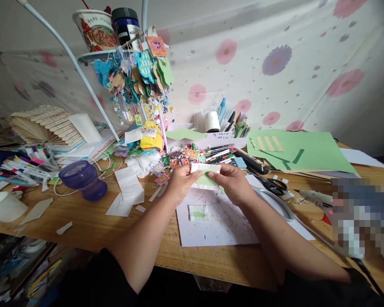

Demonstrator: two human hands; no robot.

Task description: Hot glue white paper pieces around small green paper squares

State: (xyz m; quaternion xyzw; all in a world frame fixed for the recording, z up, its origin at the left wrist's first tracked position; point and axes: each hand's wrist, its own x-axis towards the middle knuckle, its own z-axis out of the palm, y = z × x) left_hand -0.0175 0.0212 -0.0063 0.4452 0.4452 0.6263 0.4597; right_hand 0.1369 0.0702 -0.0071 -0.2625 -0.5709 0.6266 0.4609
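Fingers of both hands are pinched nearly closed, the left hand on one side and the right hand on the other side of a small green and white piece, thumbs over its face. It is held up above the near part of a white sheet on the wooden table. A similar smaller piece lies on that sheet, apart from the hands, and looks already made up; the held one has its green middle and white borders together, so it seems well formed too. Pale strips and dark green strips lie loose on a green sheet, unused. How much remains, I cannot tell.
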